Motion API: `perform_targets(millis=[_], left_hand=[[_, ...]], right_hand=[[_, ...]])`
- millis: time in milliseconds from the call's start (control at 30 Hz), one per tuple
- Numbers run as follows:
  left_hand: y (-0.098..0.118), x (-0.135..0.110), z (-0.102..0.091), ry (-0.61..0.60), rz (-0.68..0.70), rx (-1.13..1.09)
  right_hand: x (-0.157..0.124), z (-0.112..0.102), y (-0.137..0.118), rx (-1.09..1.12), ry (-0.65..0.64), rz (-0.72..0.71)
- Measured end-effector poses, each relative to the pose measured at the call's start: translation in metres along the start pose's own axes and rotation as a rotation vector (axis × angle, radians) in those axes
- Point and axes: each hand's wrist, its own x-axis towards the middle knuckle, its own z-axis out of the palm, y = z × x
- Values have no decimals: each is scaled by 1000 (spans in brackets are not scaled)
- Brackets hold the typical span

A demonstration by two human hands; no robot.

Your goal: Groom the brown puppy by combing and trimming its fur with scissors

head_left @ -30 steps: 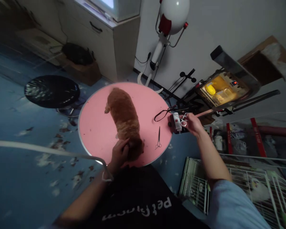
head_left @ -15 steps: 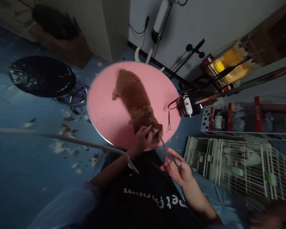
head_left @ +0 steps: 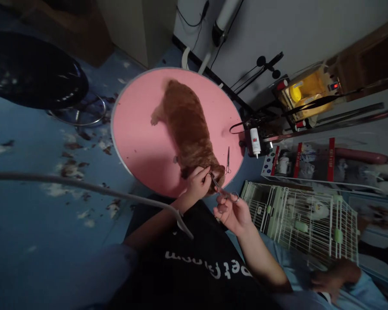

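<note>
On the round pink table (head_left: 139, 142) stands a brown, short-coated dog (head_left: 189, 116), its head toward me and its rear at the far side. My left hand (head_left: 198, 183) is closed in a pinch at the side of the dog's head; exactly which tuft or part sits between the fingers is hidden. In my right hand (head_left: 234, 213) is a pair of scissors (head_left: 216, 184), fingers in the handle rings. The blade tips are at the dog's head, close beside my left fingertips. A second pair of scissors (head_left: 228, 161) lies on the table to the right of the head.
A grey tube (head_left: 84, 183) crosses before my left arm. Left stands a black stool (head_left: 35, 71), with hair clumps (head_left: 71, 168) on the blue floor. Right are a white bottle (head_left: 255, 142), a shelf (head_left: 313, 161), wire cages (head_left: 310, 215) and another person's hand (head_left: 336, 277).
My right hand and the scissors have moved up and left, bringing the blades nearer my left fingers. My left hand stays at the dog's head. The camera view has shifted somewhat.
</note>
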Motion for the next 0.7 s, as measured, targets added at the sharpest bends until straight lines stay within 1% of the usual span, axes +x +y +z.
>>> perform_targets(millis=[233,400,467,567,700], left_hand=[[-2,-2,6,5,-1,-25],[-1,-4,8,-16,-15,-33],[-1,-3,8,-19,-15,-40],[0,-3,9,-22,-18,-53],[0,-1,9,-3,-4,-48]], right_hand=[[-14,-4,-2,-6,30,-31],[-10,-7,-9,-45,16,41],[-7,-7,-12,-63,15,48],[-7,-8,-13,-144,19,16],[-14,-12,-14,-275,0,-57]])
